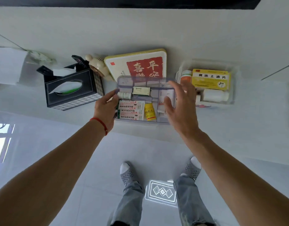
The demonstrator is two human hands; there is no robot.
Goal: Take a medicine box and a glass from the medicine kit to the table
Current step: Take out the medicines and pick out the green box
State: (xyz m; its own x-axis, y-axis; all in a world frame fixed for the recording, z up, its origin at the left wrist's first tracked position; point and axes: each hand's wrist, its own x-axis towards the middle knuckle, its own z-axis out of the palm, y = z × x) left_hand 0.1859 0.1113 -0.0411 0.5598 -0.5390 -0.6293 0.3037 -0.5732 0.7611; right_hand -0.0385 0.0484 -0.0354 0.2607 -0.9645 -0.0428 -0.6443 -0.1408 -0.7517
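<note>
A clear purple compartment tray [124, 82] of the medicine kit sits at the front of the white counter [156, 30]. In it lie several red-and-white plaster boxes [130, 111], a small yellow bottle [150, 112], a small white bottle [124, 95] and a green-edged box [141, 91]. My left hand [106, 108] grips the tray's left edge, thumb on top. My right hand [181, 105] is spread at the tray's right edge; I cannot tell if it touches. To the right, the clear kit box [233, 88] holds a yellow medicine box [211, 79], a white bottle [215, 95] and an orange-capped bottle [186, 75]. No glass shows.
A black plaid tissue box [72, 92] stands left of the tray, with a small beige fan [98, 66] behind it. A flat tin with red characters [137, 64] leans behind the tray. My feet stand on the pale floor [75, 160] below the counter edge.
</note>
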